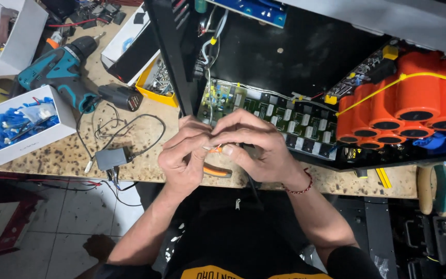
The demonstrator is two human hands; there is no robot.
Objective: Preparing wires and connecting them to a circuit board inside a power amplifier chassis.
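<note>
Centrally, near the bench's front edge, the left hand (181, 155) and right hand (251, 144) pinch a small orange wire end (214, 150) between closed fingertips; firm, even pressure suits it. Rightwards, a green circuit board (285, 121), then orange cylindrical capacitors (414, 98).

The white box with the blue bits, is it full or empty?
Partly full. The white box is open on top, and blue pieces cover its bottom without reaching the rim.
</note>
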